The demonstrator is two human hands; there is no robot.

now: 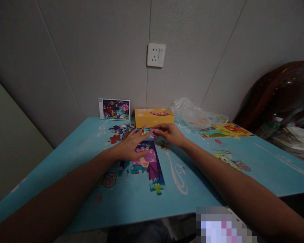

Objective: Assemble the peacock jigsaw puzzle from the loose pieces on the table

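A partly joined jigsaw puzzle point(145, 157) with a pink-purple creature lies on the table in front of me. My left hand point(128, 145) rests palm down over its upper left part, fingers spread, hiding some of it. At the puzzle's top edge, my right hand point(170, 133) has thumb and forefinger closed on a light-coloured puzzle piece point(149, 134), which the left fingertips also touch. Part of that piece is covered by fingers. Loose puzzle pieces point(115, 138) lie in a heap beyond my left hand, some overlapping.
A yellow box point(154, 120) stands by the wall, with a picture card point(114, 109) leaning to its left. Clear plastic wrapping point(192, 114) and a bright orange-yellow picture sheet point(225, 130) lie right of it. The blue table cover point(73, 148) has printed cartoons. A dark chair point(276, 91) is at right.
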